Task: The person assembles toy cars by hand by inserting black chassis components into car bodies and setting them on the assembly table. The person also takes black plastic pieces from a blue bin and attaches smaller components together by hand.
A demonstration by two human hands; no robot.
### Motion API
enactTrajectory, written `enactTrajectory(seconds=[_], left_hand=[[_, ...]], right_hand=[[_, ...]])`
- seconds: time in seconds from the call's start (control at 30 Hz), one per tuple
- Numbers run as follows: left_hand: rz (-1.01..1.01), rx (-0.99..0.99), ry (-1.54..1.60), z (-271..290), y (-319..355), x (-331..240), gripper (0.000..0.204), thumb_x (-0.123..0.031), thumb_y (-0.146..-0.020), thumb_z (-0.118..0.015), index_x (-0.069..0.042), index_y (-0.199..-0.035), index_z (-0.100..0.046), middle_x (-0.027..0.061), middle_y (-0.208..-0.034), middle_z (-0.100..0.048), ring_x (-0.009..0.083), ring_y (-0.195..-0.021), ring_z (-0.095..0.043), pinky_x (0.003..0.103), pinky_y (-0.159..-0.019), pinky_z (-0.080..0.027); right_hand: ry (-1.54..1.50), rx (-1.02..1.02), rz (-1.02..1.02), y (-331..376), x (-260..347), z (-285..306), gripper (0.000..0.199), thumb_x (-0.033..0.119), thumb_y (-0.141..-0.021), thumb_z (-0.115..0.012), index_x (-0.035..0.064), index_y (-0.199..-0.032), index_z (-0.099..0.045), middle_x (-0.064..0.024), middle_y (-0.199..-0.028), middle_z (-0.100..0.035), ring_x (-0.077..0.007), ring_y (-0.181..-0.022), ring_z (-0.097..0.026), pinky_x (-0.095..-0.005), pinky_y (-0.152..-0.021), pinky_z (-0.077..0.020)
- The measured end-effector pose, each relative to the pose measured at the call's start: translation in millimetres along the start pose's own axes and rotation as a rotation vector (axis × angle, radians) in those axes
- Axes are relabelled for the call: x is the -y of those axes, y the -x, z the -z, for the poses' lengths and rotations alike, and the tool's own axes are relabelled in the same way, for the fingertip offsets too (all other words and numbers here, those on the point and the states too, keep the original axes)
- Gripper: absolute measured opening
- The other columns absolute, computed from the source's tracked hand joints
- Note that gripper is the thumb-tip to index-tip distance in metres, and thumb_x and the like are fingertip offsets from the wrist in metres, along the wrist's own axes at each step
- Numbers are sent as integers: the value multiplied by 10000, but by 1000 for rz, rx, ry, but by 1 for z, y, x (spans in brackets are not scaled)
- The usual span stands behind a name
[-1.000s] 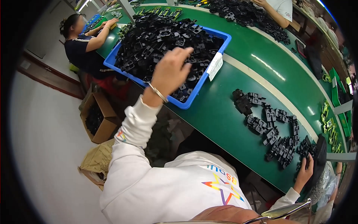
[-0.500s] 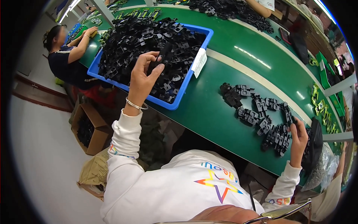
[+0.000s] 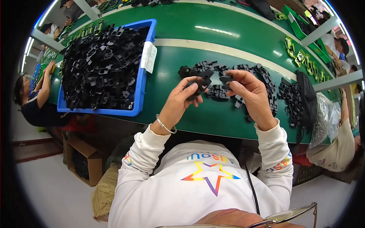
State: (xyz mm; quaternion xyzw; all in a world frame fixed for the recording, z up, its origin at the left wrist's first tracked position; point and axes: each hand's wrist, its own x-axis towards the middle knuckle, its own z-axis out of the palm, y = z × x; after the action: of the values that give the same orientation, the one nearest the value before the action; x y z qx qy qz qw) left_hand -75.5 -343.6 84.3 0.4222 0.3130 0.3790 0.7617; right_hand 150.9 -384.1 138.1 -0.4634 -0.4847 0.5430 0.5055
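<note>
My left hand (image 3: pixel 178 102) is closed around a black molded plastic part (image 3: pixel 204 81), which sticks out past the fingertips over the green table. Facing it, my right hand (image 3: pixel 252 94) pinches a small black plastic piece (image 3: pixel 226 79) between thumb and fingers. A narrow gap separates the two held parts. Behind and beneath the hands lies a loose cluster of similar black plastic parts (image 3: pixel 266 78) on the tabletop. To the left, a blue tray (image 3: pixel 146 85) is heaped with many more of these black parts (image 3: pixel 102 68).
A white paper label (image 3: pixel 148 57) hangs on the tray's right side. Farther right are another pile of small black parts (image 3: pixel 291 99), a black bag (image 3: pixel 306 100) and a clear plastic bag (image 3: pixel 322 116). A co-worker (image 3: pixel 36 100) sits at the left. Yellow-green parts (image 3: pixel 302 59) line the far belt.
My left hand has come away from the blue tray to the middle with a black part. My right hand has moved left from the parts cluster, now with a small piece. The view has shifted right.
</note>
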Motion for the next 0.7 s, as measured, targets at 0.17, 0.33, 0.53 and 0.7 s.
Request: enactTrajectory(seconds=[0.17, 0.33, 0.53, 0.7], left_hand=[[-15, -76, -84, -11, -5, 4, 437, -454, -1040, -424, -58, -1151, -573, 132, -842, -694, 82, -503, -539, 182, -412, -342], [-254, -258, -291, -21, -14, 11, 417, -430, -1046, -433, -66, -1039, -635, -8, -670, -567, 41, -463, -423, 196, -401, -311], [-275, -330, -315, -20, -16, 13, 359, -378, -1057, -436, -78, -1017, -630, -45, -656, -516, 16, -495, -395, 195, -414, -311], [-326, -371, -381, -25, -20, 17, 306, -311, -1062, -436, -71, -1016, -619, -39, -668, -532, 19, -515, -423, 204, -428, -329]], right_hand=[[-27, -5, -9, -4, -18, -3, 295, 87, -935, -662, 2, -1216, -632, -32, -1000, -664, -91, -857, -644, -224, -770, -558], [11, 6, -157, -8, -30, -14, 314, 76, -935, -654, -8, -1235, -618, -49, -990, -666, -104, -840, -660, -222, -760, -568], [-30, -88, -154, -13, -29, -19, 243, 74, -922, -669, -33, -1127, -594, -66, -932, -654, -129, -797, -675, -233, -730, -574], [-40, -149, -162, -16, -31, -20, 221, 72, -918, -675, -42, -1087, -590, -69, -924, -651, -133, -792, -677, -232, -722, -577]])
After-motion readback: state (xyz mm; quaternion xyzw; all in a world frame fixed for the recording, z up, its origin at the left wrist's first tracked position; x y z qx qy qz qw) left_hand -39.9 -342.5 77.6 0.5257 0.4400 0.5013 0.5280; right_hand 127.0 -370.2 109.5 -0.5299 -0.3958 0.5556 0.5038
